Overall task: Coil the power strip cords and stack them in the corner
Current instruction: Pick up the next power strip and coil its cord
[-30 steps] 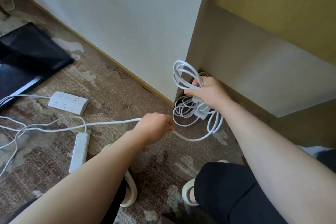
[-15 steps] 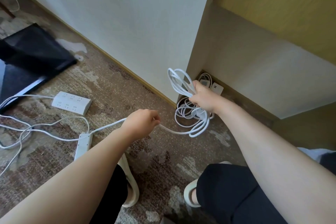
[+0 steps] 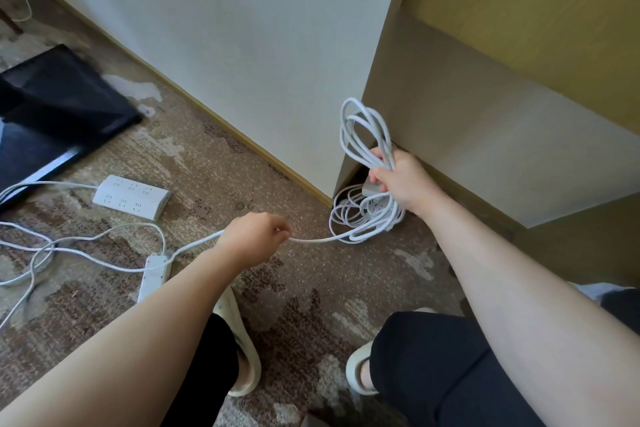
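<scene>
The right hand (image 3: 403, 184) grips a bundle of white cord loops (image 3: 363, 135) together with a white strip (image 3: 372, 189), fingers curled round them. The loops stand up above the fist and hang below it to the carpet (image 3: 311, 288), right at the corner where the white wall (image 3: 242, 45) meets the wooden cabinet (image 3: 485, 97). From the lower loops one cord (image 3: 311, 241) runs left, just above the carpet, into the left hand (image 3: 254, 239), which pinches it between thumb and curled fingers.

Past the left hand the cord goes on down to a narrow strip (image 3: 154, 276) lying on the carpet beside the left forearm. A wider strip (image 3: 131, 196) with two rows of sockets lies flat farther toward the wall, well apart from the bundle. Loose white cords (image 3: 41, 246) cross and tangle on the carpet at its left edge. A black flat panel (image 3: 52, 104) lies at the far left, near the skirting.

Both feet wear pale slippers (image 3: 242, 350), set on the carpet at its near edge, with dark trouser legs (image 3: 433, 357) above them.
</scene>
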A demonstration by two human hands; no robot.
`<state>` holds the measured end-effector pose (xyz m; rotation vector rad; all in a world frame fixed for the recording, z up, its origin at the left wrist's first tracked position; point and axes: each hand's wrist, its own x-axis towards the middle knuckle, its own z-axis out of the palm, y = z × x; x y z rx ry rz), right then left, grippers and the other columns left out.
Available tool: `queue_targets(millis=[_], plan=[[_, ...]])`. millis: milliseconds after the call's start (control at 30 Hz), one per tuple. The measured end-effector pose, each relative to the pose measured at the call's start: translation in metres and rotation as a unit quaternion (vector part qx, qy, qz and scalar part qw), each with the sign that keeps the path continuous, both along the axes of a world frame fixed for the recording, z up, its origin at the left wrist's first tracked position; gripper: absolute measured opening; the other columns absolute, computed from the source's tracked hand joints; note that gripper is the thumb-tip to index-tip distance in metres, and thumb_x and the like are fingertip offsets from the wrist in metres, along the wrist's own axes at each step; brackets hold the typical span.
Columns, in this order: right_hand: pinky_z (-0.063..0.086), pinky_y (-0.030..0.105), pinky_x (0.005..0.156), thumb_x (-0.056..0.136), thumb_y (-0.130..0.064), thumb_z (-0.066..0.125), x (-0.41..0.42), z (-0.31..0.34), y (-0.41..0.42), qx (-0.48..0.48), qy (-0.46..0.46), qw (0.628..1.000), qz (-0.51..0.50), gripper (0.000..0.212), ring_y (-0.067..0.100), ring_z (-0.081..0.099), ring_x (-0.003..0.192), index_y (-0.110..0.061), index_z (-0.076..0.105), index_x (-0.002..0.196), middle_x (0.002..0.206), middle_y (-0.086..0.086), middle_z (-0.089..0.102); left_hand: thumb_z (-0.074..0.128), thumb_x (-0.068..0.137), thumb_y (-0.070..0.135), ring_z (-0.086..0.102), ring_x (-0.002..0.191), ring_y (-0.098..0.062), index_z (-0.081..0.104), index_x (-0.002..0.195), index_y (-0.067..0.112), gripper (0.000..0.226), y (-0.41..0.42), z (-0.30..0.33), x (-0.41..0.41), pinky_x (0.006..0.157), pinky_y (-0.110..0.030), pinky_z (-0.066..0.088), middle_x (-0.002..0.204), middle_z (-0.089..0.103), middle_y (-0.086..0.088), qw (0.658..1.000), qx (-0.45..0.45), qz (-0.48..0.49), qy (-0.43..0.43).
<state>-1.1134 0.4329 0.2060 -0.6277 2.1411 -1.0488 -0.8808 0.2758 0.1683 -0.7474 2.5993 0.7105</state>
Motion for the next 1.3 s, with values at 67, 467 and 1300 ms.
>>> queue_targets(millis=[67,467,1300], plan=[[0.048,0.028,0.066,0.09,-0.005,0.055,-0.006,-0.001,0.003,-0.014,0.004,1.0,-0.027,0.032,0.013,0.053,0.067,-0.027,0.06,0.113,0.092,0.002,0.063,0.049,0.098,0.035,0.06,0.063,-0.013,0.068,0.099,0.029,0.02,-0.008,-0.008,0.011,0.058,-0.032,0.05,0.076,0.066,0.008,0.998,0.053,0.021,-0.03],[0.043,0.028,0.066,0.088,-0.012,0.057,-0.024,-0.002,0.016,0.007,0.05,0.998,-0.03,0.023,0.011,0.055,0.072,-0.027,0.064,0.103,0.087,-0.003,0.065,0.055,0.096,0.035,0.045,0.054,-0.011,0.066,0.081,0.027,0.02,-0.03,0.006,0.032,0.051,-0.022,0.036,0.065,0.057,0.003,0.989,0.126,0.066,0.027],[0.055,0.025,0.066,0.094,-0.008,0.055,0.023,-0.018,-0.011,0.012,-0.091,0.993,0.08,0.024,0.009,0.067,0.066,-0.015,0.065,0.114,0.07,0.001,0.069,0.069,0.085,0.029,0.054,0.054,-0.002,0.06,0.065,0.02,0.024,0.064,0.031,-0.07,0.049,-0.015,0.036,0.059,0.06,0.009,0.962,0.137,0.163,0.173]])
